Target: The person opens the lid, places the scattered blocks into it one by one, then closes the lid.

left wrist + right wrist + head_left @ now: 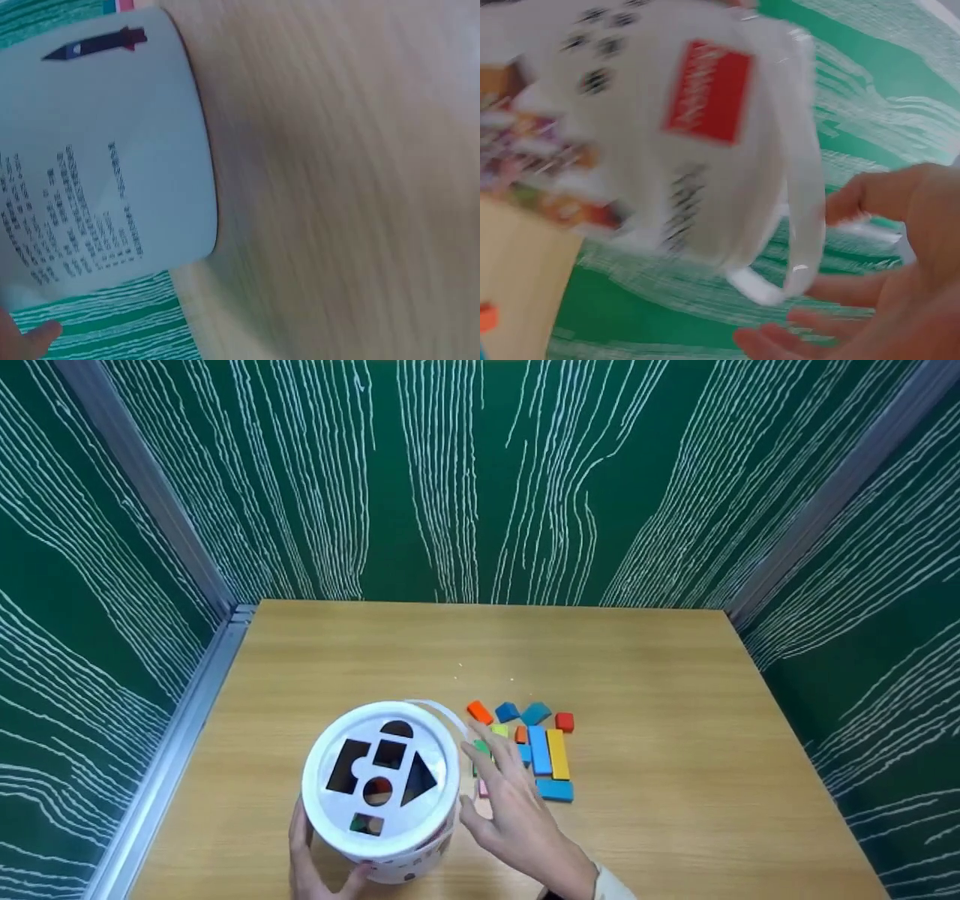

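A white shape-sorter bucket (pixel 411 871) stands at the front left of the table, its round lid (pixel 429 733) cut with a half circle, squares, a triangle and a circle. My left hand (pixel 315 871) grips its lower left side, fingers along the wall and thumb across the front. In the left wrist view the bucket wall (pixel 150 172) carries a rocket picture and print. My right hand (pixel 517 810) is at the bucket's right, fingers spread around the white handle (pixel 804 172), with visible space between thumb and fingers. Coloured pieces show through the lid's holes.
Right of the bucket lie several loose blocks, among them a yellow bar (pixel 558 754), a blue bar (pixel 539 750), a red cube (pixel 565 722) and an orange block (pixel 480 712). My right hand partly covers some. Green walls with white lines surround the wooden table (pixel 660 720).
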Demonstrator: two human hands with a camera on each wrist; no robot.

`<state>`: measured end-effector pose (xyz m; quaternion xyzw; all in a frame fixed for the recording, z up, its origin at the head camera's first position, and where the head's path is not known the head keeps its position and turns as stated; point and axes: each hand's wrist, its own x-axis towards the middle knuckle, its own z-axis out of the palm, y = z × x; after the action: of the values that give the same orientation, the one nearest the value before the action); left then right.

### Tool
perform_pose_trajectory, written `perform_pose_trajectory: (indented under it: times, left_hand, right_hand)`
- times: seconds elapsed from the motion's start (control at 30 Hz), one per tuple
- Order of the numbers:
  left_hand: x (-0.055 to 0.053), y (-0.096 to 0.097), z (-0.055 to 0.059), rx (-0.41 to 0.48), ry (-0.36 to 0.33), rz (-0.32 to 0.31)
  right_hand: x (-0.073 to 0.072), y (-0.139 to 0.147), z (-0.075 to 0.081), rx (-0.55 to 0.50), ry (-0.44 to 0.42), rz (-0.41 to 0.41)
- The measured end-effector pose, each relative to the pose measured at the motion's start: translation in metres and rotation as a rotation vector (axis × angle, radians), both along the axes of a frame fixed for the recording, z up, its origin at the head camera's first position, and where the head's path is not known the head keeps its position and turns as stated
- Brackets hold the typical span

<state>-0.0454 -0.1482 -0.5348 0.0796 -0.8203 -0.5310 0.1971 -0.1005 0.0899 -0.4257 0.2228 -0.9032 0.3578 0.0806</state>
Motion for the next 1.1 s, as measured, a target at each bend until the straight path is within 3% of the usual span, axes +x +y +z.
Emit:
perform_pose_trajectory:
  times: [0.1,0.23,0.4,0.57,0.8,0.97,1.1]
  left_hand:
    - [-0.004,-0.005,-0.001,0.001,0.031,-0.039]
    - [-0.007,-0.009,0.0,0.03,0.022,-0.072]
    - [-0.008,-0.011,0.004,0.074,0.002,-0.083]
    - [-0.008,-0.013,0.006,0.092,0.01,-0.108]
    - [-0.006,-0.018,0.007,0.133,-0.001,-0.125]
    - [-0.006,-0.017,0.007,0.16,0.003,-0.108]
    - [-0.008,-0.013,0.004,0.152,0.068,-0.13]
  right_hand:
    - [0.0,0.009,-0.017,0.075,-0.013,0.025]
    - [-0.002,0.014,-0.037,0.116,-0.14,0.077]
    - [-0.006,0.012,-0.064,0.043,-0.301,0.103]
    - [-0.003,0.001,-0.087,-0.032,-0.427,0.076]
    - [0.003,-0.016,-0.099,-0.089,-0.339,0.054]
    - [0.0,-0.013,-0.093,-0.078,-0.258,0.075]
    - [-0.005,0.002,-0.081,-0.093,-0.124,0.089]
